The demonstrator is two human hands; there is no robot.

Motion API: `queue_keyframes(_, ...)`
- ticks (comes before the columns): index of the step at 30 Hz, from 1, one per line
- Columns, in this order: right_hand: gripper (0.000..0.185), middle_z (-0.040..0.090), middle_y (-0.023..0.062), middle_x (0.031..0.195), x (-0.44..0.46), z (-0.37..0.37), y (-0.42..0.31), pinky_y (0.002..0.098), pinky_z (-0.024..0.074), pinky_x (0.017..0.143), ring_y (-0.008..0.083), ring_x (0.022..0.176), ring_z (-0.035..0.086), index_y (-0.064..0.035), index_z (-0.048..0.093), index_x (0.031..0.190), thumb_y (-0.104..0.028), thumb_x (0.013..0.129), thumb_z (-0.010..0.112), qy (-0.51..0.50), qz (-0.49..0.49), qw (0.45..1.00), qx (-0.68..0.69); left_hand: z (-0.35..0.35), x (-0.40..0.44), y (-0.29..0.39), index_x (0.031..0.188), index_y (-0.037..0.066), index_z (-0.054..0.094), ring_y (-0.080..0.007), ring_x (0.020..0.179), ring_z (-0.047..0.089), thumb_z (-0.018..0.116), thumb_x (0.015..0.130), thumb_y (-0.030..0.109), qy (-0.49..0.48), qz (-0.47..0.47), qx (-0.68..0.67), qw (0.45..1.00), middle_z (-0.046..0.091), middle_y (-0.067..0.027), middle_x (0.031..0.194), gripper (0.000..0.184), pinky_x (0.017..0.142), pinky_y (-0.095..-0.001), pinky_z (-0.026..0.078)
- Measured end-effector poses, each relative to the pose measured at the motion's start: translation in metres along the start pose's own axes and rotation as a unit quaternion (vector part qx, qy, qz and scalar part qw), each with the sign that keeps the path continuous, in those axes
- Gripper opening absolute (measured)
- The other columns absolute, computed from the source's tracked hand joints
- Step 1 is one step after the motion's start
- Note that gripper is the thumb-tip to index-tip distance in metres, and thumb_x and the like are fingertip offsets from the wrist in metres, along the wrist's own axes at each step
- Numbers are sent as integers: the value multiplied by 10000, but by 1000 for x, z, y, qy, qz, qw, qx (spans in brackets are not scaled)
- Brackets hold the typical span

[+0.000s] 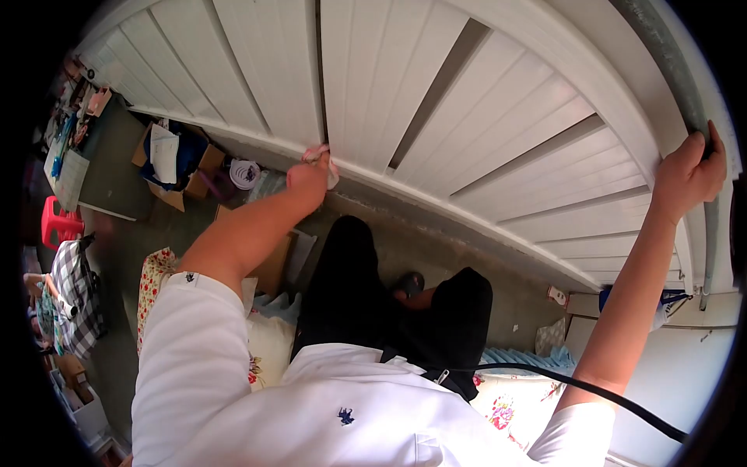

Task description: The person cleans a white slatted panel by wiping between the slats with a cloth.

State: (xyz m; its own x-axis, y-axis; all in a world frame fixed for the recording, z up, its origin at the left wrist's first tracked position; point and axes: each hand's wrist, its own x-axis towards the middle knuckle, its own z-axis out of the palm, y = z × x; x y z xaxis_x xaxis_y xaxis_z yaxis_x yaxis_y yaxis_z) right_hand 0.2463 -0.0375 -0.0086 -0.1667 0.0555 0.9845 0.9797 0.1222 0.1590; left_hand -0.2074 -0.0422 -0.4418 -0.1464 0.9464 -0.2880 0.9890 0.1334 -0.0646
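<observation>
My left hand (pixel 311 173) is closed around a pink cloth (pixel 333 173) at the lower edge of a white slatted panel (pixel 373 78), beside a dark gap between two slats. At the right, my right hand (pixel 692 173) grips a grey metal pole (pixel 675 70) that runs along the panel's curved outer edge. The panel stretches across the upper view, with several dark gaps between its slats.
At the left are a cardboard box (pixel 204 159) with dark blue contents, a cluttered table (pixel 117 167), a red stool (pixel 59 222) and a person in a checked garment (pixel 76 292). Floral cushions (pixel 510 405) lie beneath me. A black cable (pixel 576 381) crosses the lower right.
</observation>
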Motion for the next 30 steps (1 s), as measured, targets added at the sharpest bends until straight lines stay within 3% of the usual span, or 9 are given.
queue_keyframes(3, 353, 708, 134, 1023, 0, -1, -3, 416, 495, 896, 305, 963, 645, -83, 739, 1083, -302, 879, 551, -1, -4, 1000, -8, 10, 27, -28, 1447, 73, 349, -345, 945, 700, 684, 792, 176, 23, 130, -57, 990, 682, -219, 1119, 742, 692, -473, 560)
queue_keyframes(6, 351, 706, 135, 1026, 1, -1, 1, 418, 493, 899, 307, 962, 645, -89, 741, 1082, -304, 879, 551, -9, -2, 1000, -22, 1, 40, -34, 1451, 65, 312, -415, 969, 666, 667, 791, 135, -57, 174, -101, 978, 658, -285, 1092, 753, 786, -481, 540)
queue_keyframes(9, 354, 705, 137, 1023, 0, -1, -2, 417, 491, 900, 309, 956, 644, -92, 739, 1092, -303, 879, 550, -3, 4, 1000, -8, 20, 10, -26, 1488, 58, 272, -426, 973, 657, 655, 787, 113, 38, 155, -286, 945, 668, -286, 1040, 802, 845, -475, 521)
queue_keyframes(10, 355, 705, 138, 1022, 1, -1, -2, 418, 491, 901, 309, 955, 644, -93, 738, 1096, -302, 879, 549, -1, 2, 1000, -14, 31, 4, -24, 1534, 66, 202, -440, 982, 647, 636, 799, 113, 22, 133, -317, 939, 665, -281, 1049, 855, 858, -491, 512)
queue_keyframes(13, 361, 704, 140, 1023, -1, -1, -1, 419, 492, 903, 309, 953, 644, -94, 735, 1108, -301, 880, 547, -3, 6, 1000, -13, 13, -22, -13, 1557, 122, 156, -425, 1053, 636, 606, 834, 114, -42, 61, -300, 951, 660, -260, 1125, 852, 873, -493, 511)
queue_keyframes(16, 364, 705, 142, 1022, -1, 1, -2, 419, 497, 894, 309, 952, 647, -94, 734, 1112, -304, 882, 545, -4, 10, 1000, -2, 3, -15, -14, 1565, 170, 165, -431, 1039, 637, 584, 850, 108, -13, 61, -239, 969, 661, -254, 1133, 831, 873, -495, 511)
queue_keyframes(19, 364, 707, 143, 1020, 0, 0, 0, 417, 504, 883, 310, 952, 651, -94, 734, 1109, -304, 882, 543, -5, 0, 1000, -18, 29, 19, -25, 1576, 208, 158, -439, 1009, 637, 574, 861, 113, -4, 106, -259, 960, 663, -252, 1126, 833, 853, -503, 509)
queue_keyframes(22, 359, 707, 142, 1025, 1, -2, -2, 415, 506, 876, 312, 953, 651, -92, 733, 1106, -299, 882, 544, -18, 25, 999, -9, 45, 8, -10, 1546, 135, 229, -472, 919, 632, 572, 861, 125, 104, 99, -360, 922, 661, -291, 1004, 766, 812, -534, 508)
queue_keyframes(30, 350, 703, 145, 1037, 0, -1, -3, 417, 504, 877, 312, 961, 648, -78, 726, 1106, -289, 888, 551, 5, -15, 1000, -22, 41, -19, 33, 1469, 66, 352, -472, 893, 632, 535, 929, 156, 166, -23, -392, 905, 662, -284, 985, 577, 771, -555, 494)
